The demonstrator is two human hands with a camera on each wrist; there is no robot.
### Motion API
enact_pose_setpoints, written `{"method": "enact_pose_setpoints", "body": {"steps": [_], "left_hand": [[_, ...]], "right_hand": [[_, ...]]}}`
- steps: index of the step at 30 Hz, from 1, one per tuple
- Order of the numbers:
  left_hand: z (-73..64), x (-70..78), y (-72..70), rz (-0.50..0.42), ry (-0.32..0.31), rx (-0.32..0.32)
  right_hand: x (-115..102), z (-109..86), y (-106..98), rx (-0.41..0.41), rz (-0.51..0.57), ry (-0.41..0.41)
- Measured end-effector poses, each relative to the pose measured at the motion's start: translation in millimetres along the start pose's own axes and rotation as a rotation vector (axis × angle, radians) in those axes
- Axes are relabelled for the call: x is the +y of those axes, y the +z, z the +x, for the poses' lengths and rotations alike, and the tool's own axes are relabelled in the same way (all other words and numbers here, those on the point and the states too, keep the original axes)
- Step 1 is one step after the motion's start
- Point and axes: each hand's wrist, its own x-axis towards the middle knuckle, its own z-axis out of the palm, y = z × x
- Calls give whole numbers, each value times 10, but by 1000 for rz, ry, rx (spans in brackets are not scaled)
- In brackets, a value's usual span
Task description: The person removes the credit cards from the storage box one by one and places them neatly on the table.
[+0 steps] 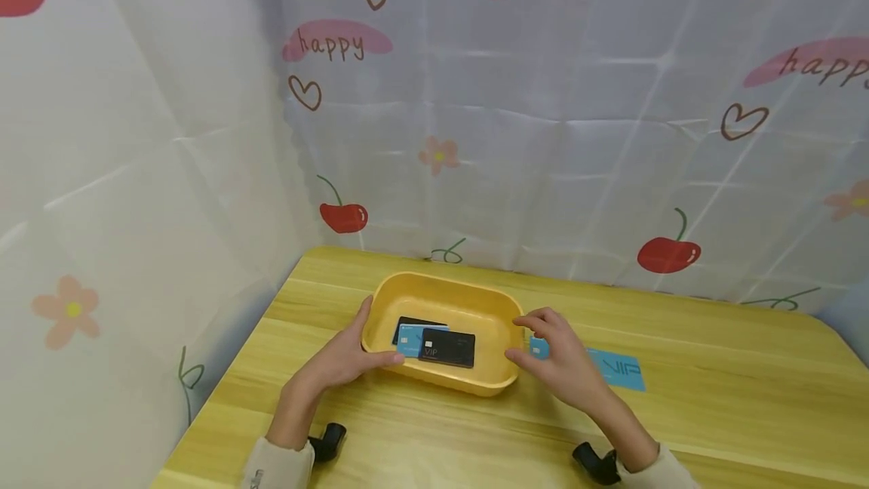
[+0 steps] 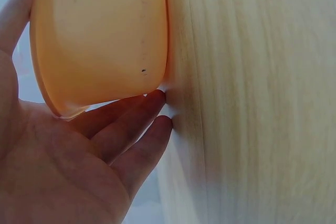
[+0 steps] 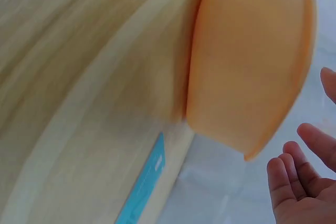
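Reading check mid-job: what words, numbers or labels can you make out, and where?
"happy": left pink patch.
"happy", cut at frame edge: right pink patch.
"VIP": topmost black card in yellow tray.
"VIP": rightmost blue card.
Too small to read: left sleeve lettering, cards' fine print.

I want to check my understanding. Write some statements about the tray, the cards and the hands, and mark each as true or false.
1. The front black card partly covers a blue card inside the yellow tray. True.
2. The right hand pinches a card. False: it holds none.
3. The left hand is at the tray's left end. True.
4. The blue VIP card outside lies left of the tray. False: it lies right.
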Motion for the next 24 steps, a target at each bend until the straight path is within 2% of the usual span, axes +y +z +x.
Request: {"method": "enact_pose_setpoints", "body": {"steps": [12, 16, 24], "left_hand": [[-1, -3, -23, 24, -5, 9], [-2, -8, -29, 11, -11, 12], [1, 15, -14, 7, -8, 0]], "right_hand": [[-163, 135, 200, -7, -58, -45], [-257, 208, 296, -71, -64, -34], [-379, 357, 466, -218, -171, -39]]}}
